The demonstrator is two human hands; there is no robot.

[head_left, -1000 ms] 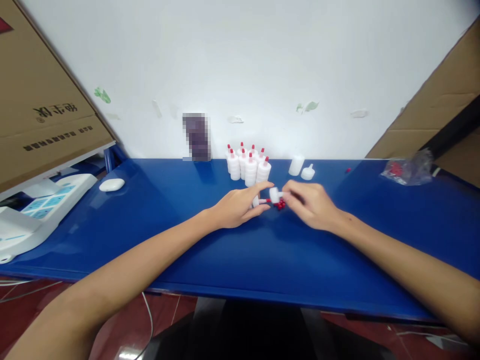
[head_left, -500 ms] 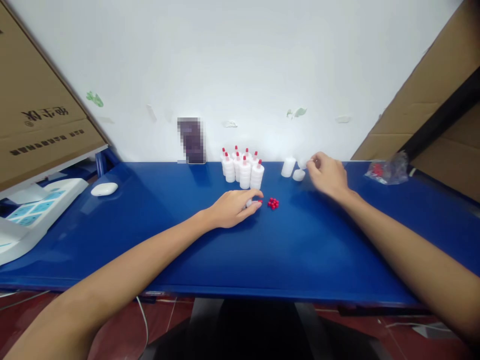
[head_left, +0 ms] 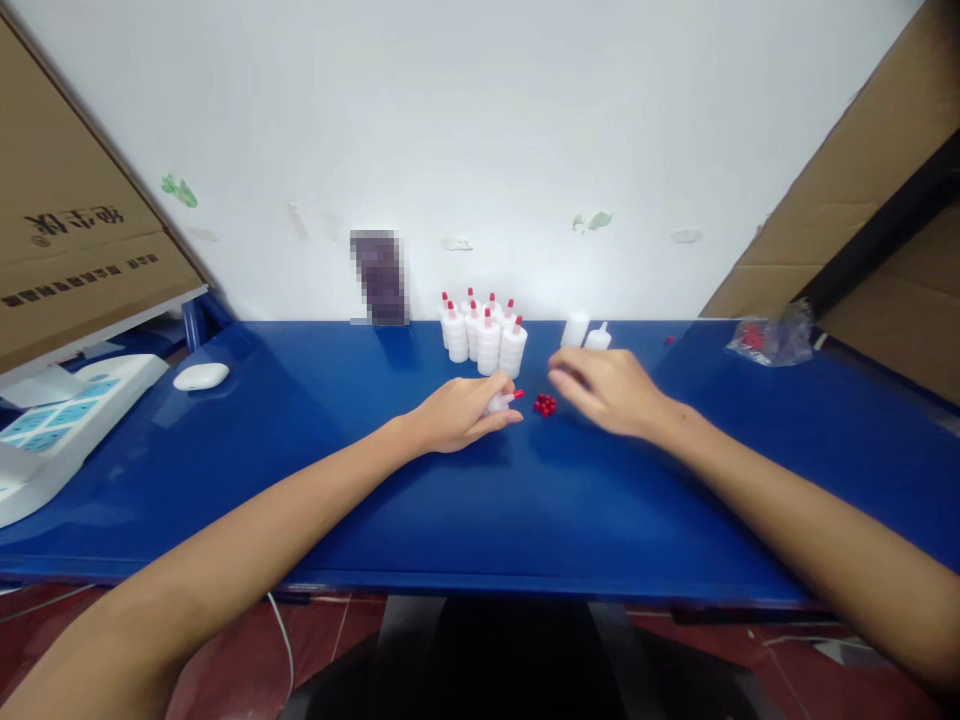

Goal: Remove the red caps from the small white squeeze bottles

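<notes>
The left hand grasps a red-tipped white bottle just left of the red caps heaped on the tabletop. Right of the caps hovers the right hand, fingers bent; from where I stand, I cannot tell whether it holds anything. Upright bottles cluster behind the caps, leftward.

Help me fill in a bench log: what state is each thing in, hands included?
Held bottle: tilted, capped in red
Left hand: holding it
Loose red caps: clustered together
Right hand: near those, grip unclear
Bottle group: upright, capped in red
Lone bottle: standing, no red cap visible
Nozzle top: tip up, uncapped
Plastic bag: crumpled
</notes>
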